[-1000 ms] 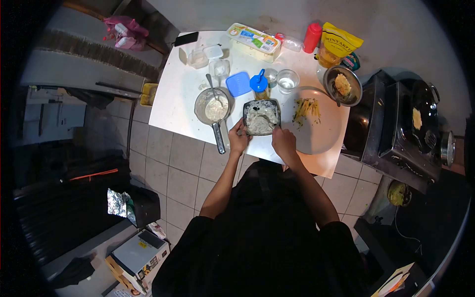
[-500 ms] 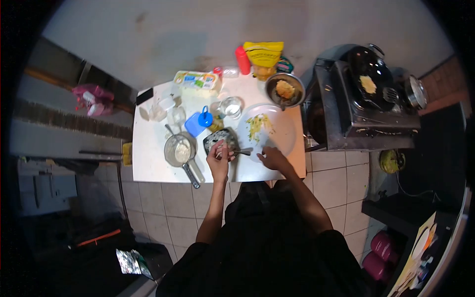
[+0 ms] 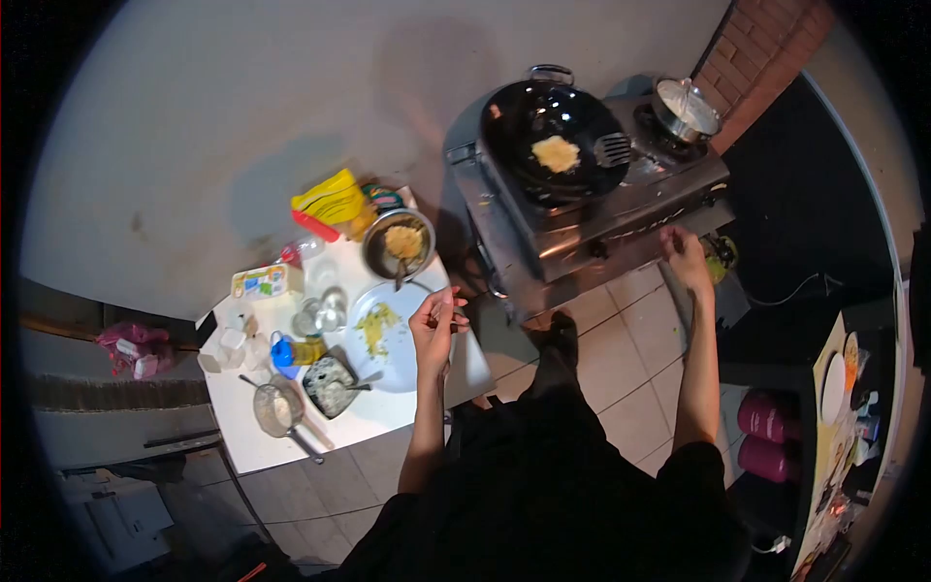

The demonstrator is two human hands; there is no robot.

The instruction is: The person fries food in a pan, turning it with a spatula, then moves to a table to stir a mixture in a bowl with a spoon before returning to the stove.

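Note:
My left hand (image 3: pixel 436 325) is raised in front of the right edge of a large white plate (image 3: pixel 407 378), its fingers loosely bent and a little apart, with nothing visible in them. Shredded yellow-green food (image 3: pixel 376 330) lies on that plate. My right hand (image 3: pixel 687 260) hangs before the stove's front (image 3: pixel 621 238), near its right end; its fingers are slightly bent and seem to hold nothing. On the stove, a black wok (image 3: pixel 514 136) holds a flat pale-golden fritter (image 3: pixel 556 154). A slotted spatula (image 3: pixel 612 149) rests in the wok's right side.
The white table (image 3: pixel 238 451) also bears a metal bowl (image 3: pixel 432 242) with a browned fritter, a dark square bowl (image 3: pixel 330 388) with white mixture and a spoon, and a sieve (image 3: pixel 278 409). A lidded pot (image 3: pixel 687 112) sits on the far burner. Dark shelving stands at right.
The view has swung right toward the stove. My left hand has left the dark bowl, and my right hand has moved from the plate's edge to the stove's front.

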